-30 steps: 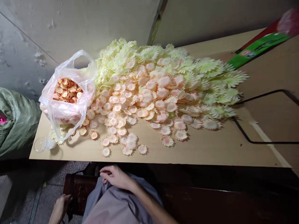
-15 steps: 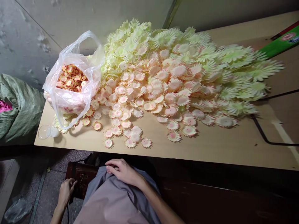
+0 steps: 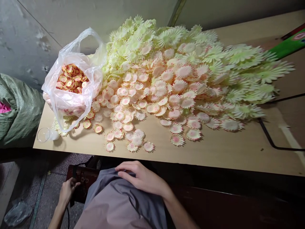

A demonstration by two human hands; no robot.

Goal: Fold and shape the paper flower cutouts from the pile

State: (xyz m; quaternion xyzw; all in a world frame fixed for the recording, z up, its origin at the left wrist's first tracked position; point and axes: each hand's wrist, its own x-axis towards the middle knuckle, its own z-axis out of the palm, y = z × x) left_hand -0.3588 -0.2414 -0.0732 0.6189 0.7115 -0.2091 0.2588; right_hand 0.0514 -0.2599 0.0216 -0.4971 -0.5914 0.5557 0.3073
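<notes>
My right hand [image 3: 144,178] lies on my lap over the grey cloth, its fingers stretched out and nothing in it. Beside the left end of a dark wooden bench [image 3: 89,181], my left hand [image 3: 68,190] is closed, fingers curled together. What it may hold is hidden; a thin black cable [image 3: 68,216] hangs just below it. Above my lap, a wide heap of pale green and pinkish artificial flower petal pieces [image 3: 181,73] covers much of the table [image 3: 214,152]. Neither hand touches the heap.
A white plastic bag [image 3: 69,103] of small red-and-yellow flower pieces [image 3: 71,78] stands at the table's left, near a small clear cup [image 3: 43,135]. A green sack [image 3: 21,111] stands farther left. A bent black rod [image 3: 268,136] and a green box [image 3: 289,44] are at right.
My right hand has moved to the right across my lap, its fingers now straighter. My left hand has stayed by the bench end with only a slight shift. The view has shifted slightly.
</notes>
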